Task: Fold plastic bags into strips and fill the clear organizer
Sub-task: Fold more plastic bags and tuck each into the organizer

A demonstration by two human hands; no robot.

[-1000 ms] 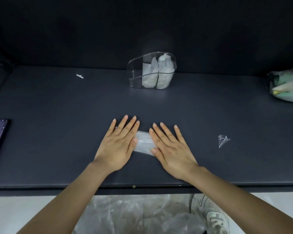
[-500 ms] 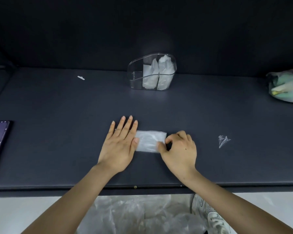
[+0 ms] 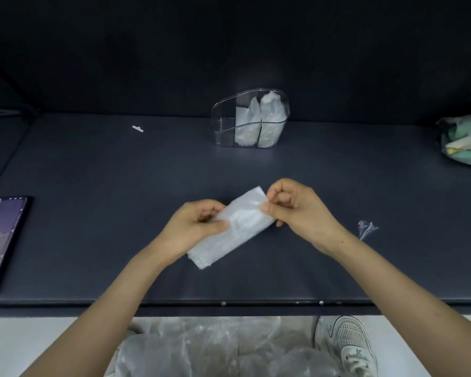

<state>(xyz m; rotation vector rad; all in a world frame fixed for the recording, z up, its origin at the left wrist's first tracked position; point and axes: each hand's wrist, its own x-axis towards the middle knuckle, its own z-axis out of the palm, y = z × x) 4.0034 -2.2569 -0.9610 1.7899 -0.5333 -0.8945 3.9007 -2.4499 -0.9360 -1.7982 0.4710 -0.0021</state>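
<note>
Folded translucent white plastic-bag strip (image 3: 242, 227), held well in front of the clear curved plastic organizer (image 3: 223, 123), pinched midway by the left hand (image 3: 193, 227) and at its far end by the right hand (image 3: 294, 210), seemingly so it stays folded for insertion
</note>
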